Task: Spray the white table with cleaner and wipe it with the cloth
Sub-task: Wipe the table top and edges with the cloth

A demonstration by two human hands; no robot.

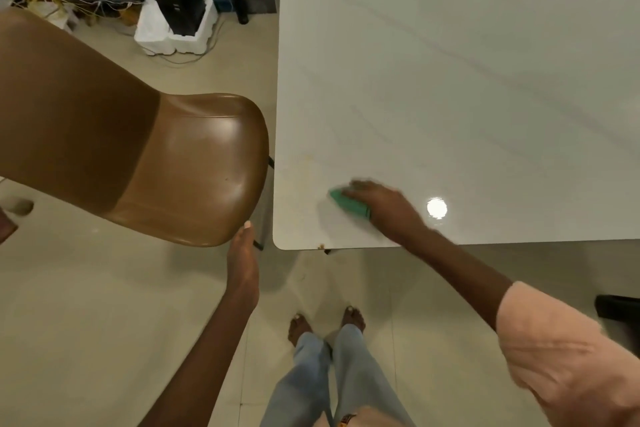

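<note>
The white table (467, 87) fills the upper right, with faint grey veins and a bright light reflection. My right hand (384, 206) lies flat on a folded green cloth (348, 204), pressing it on the tabletop near the front left corner. The hand is blurred. My left hand (244, 258) grips the front edge of a brown chair's seat (194, 166), just left of the table. No spray bottle is in view.
The brown chair stands tilted beside the table's left edge. Behind it lie tangled cables, chargers, a black box in white foam (176, 21) and a dark bottle (242, 7). My bare feet (325, 322) stand on the tiled floor before the table. A dark object (616, 308) sits at the right.
</note>
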